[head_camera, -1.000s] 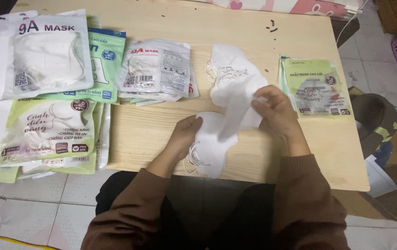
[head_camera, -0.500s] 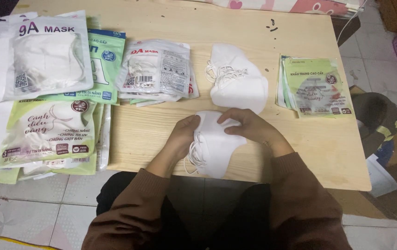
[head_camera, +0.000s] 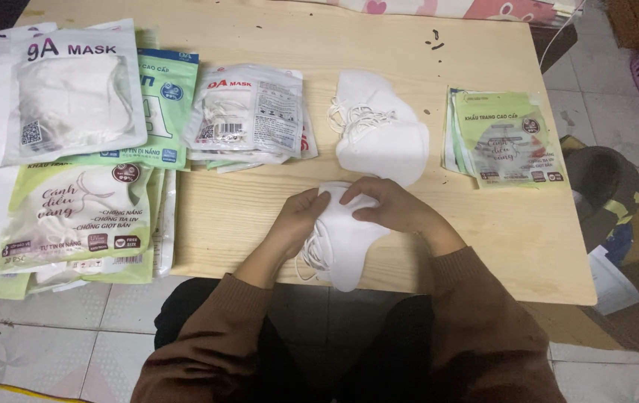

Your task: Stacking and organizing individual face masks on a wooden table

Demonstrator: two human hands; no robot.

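Both hands are on a small stack of white face masks (head_camera: 345, 242) lying near the front edge of the wooden table (head_camera: 260, 224), right in front of the person. The left hand (head_camera: 297, 220) has its grip pinching the stack's left side, thumb on top and fingers curled at the edge, just above the loose ear loops that spill out toward the person. The right hand (head_camera: 390, 209) lies over the top right of the stack, fingers bent and pressing down on the upper edge; how many masks are in the stack is hard to tell from here.

Just behind the hands sits a second pile of white masks (head_camera: 379, 134) with its ear loops bunched on top, close to the held stack but apart from it. To its left is a heap of clear packets with red print (head_camera: 252, 116). To its right lies a neat pile of green packets (head_camera: 506, 138). At the table's left end, larger white and green mask bags (head_camera: 73, 149) overlap one another and hang over the edge.
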